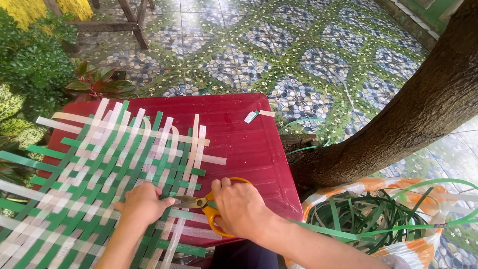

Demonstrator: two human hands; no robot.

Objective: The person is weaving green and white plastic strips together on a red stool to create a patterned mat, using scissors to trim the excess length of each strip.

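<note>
Red table [249, 139], scissors [206, 203] at mat [94, 189] edge

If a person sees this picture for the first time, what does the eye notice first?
First, the green and white woven mat spread over the red table. At its near edge, the right hand works yellow-handled scissors while the left hand presses the strips. A thick tree trunk leans in at the right.

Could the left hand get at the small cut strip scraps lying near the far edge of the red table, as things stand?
Probably yes. The left hand rests on the woven mat, and bare red table lies between it and the scraps; nothing stands in the way, though it is a long reach.
</note>
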